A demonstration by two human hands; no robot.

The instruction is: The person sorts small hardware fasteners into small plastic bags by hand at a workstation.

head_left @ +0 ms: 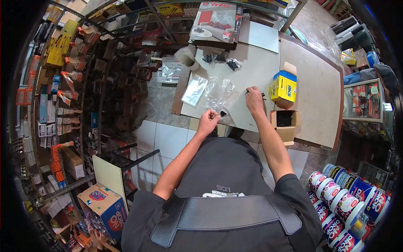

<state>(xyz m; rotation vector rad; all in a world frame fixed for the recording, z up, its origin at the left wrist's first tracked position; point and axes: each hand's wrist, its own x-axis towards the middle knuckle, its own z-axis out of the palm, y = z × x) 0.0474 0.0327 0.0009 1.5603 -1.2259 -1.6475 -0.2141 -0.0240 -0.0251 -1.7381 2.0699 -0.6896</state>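
Note:
At the table's near edge my left hand [208, 121] is closed on a small clear plastic bag [223, 114] with something black in it. My right hand [254, 99] rests above the table [247, 71], its fingers bent together; what they hold, if anything, is too small to make out. Small black pieces [263, 96] lie just right of its fingers. Clear plastic bags [218, 89] are spread between and beyond the hands. Farther back are several bagged black items [233, 64]. An open carton of black pieces [284, 119] stands right of my right forearm.
A yellow and blue box [283, 89] stands behind the open carton. Silver packets [194, 90] and a clear roll [187, 58] are at the table's left. A Vinilex box [215, 22] sits at the back. Stocked shelves [75, 84] line the left; paint tubs [348, 206] stand lower right.

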